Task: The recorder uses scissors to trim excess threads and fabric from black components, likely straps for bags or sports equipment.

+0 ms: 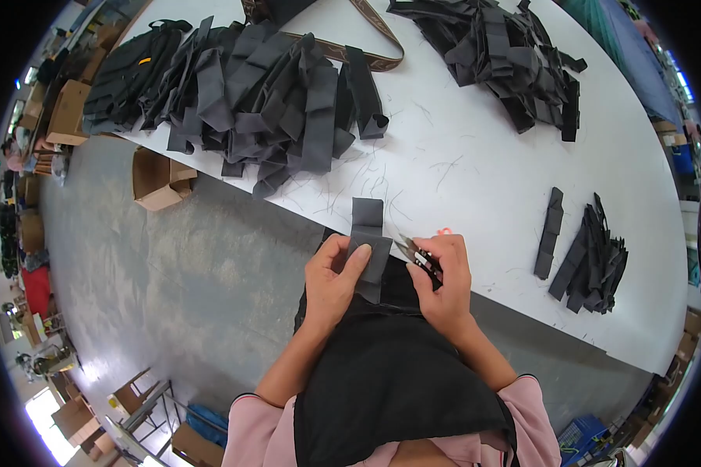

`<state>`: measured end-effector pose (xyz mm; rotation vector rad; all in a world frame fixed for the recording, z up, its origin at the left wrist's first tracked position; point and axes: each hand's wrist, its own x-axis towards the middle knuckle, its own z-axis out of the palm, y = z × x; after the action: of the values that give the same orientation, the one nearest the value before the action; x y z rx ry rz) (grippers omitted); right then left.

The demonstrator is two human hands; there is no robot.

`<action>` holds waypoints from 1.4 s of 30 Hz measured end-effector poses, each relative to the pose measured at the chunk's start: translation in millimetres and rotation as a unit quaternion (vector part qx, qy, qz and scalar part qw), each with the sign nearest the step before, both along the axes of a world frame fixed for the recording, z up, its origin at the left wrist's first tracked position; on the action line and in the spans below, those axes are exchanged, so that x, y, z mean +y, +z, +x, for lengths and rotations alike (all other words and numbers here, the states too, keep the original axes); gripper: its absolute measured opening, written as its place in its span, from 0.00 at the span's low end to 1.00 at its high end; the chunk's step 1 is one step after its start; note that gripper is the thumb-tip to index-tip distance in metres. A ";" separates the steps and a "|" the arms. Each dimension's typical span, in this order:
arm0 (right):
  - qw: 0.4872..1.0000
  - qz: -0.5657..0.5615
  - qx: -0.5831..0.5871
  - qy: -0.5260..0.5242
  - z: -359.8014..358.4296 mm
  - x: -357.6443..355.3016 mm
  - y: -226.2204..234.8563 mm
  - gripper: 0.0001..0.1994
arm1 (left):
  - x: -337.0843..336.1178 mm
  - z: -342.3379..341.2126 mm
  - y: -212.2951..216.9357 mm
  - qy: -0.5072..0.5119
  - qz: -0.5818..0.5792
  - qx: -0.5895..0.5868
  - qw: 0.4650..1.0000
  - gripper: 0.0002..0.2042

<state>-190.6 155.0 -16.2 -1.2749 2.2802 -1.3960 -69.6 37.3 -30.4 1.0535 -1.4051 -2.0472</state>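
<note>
Snips (426, 261) sit gripped between the thumb and fingers of our right hand (447, 274), blades angled toward a dark grey fabric strip (379, 261) just left of them. We pinch that strip in our left hand (333, 284), near the white table's edge (514, 308). Beyond our grip, leftward, lies a large heap of strips (257, 93); rightward, a smaller pile (592, 265).

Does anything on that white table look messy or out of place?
Mainly the loose dark threads, scattered over the white table between the snips and the left heap of dark strips: they look like litter beside piled fabric. Nothing looks clearly damaged.
</note>
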 end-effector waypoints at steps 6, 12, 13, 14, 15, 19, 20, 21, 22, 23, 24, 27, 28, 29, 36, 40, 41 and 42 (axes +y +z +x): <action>0.997 -0.008 0.080 0.009 1.4 -2.0 2.6 0.18 | 3.3 -4.1 6.7 -0.004 0.003 -0.007 1.000 0.06; 0.991 -0.017 0.128 0.032 1.3 -3.7 0.3 0.17 | 5.6 -3.4 10.6 -0.010 -0.009 -0.028 1.000 0.06; 0.989 -0.009 0.147 0.035 1.6 -3.3 0.3 0.16 | 5.9 -3.7 10.8 -0.010 -0.009 -0.027 1.000 0.06; 0.988 -0.009 0.147 0.034 2.1 -2.8 -0.8 0.16 | 6.4 -4.3 10.9 -0.008 -0.005 -0.027 1.000 0.06; 0.989 -0.018 0.147 0.021 3.0 -2.2 -2.6 0.16 | 6.7 -4.6 10.9 -0.006 -0.001 -0.027 1.000 0.06; 0.991 -0.067 0.110 -0.020 5.3 0.2 -4.8 0.16 | 5.6 -2.2 5.7 -0.012 -0.003 -0.030 0.999 0.07; 0.991 -0.067 0.110 -0.020 3.9 0.6 -4.0 0.16 | 5.2 -2.6 5.3 -0.016 -0.013 -0.026 0.999 0.07; 0.995 -0.048 0.088 -0.002 0.9 0.7 -3.0 0.16 | 5.1 -2.3 4.9 -0.020 -0.023 -0.022 0.999 0.07; 0.997 -0.031 0.065 0.017 -1.6 -0.3 -2.7 0.15 | 4.3 -0.8 3.2 -0.018 -0.024 -0.022 0.999 0.07; 0.997 -0.032 0.064 0.019 -3.4 -0.3 -0.4 0.15 | 3.5 1.2 1.2 -0.031 -0.042 -0.027 0.998 0.07; 0.997 -0.033 0.068 0.036 -5.1 -0.2 3.6 0.16 | 2.8 2.9 0.3 -0.042 -0.060 -0.033 0.997 0.07; 0.996 -0.017 0.059 0.069 -9.3 -5.6 11.2 0.16 | 2.4 2.1 4.5 -0.059 -0.064 -0.028 0.996 0.07; 0.995 -0.002 0.048 0.089 -10.7 -7.7 11.9 0.16 | 2.3 3.1 3.6 -0.057 -0.064 -0.028 0.996 0.07; 0.995 -0.002 0.047 0.090 -11.4 -7.8 11.6 0.16 | 2.0 4.5 1.6 -0.068 -0.088 -0.034 0.993 0.07; 0.992 -0.005 0.061 0.114 -11.2 -7.3 6.7 0.16 | 0.9 5.0 3.7 -0.089 -0.138 -0.048 0.985 0.07; 0.992 -0.011 0.072 0.106 -8.8 -6.3 3.6 0.16 | 0.0 4.8 5.2 -0.093 -0.147 -0.049 0.984 0.07; 0.992 -0.011 0.071 0.106 -8.7 -6.0 3.5 0.16 | -0.2 5.1 5.3 -0.099 -0.157 -0.056 0.981 0.07; 0.990 -0.011 0.084 0.108 -8.9 -5.9 3.5 0.16 | -0.6 5.4 5.4 -0.106 -0.168 -0.063 0.978 0.07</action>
<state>-199.5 149.1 -12.7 -1.6490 2.1513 -1.2870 -64.3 36.7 -24.9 0.9341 -1.9202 -1.8129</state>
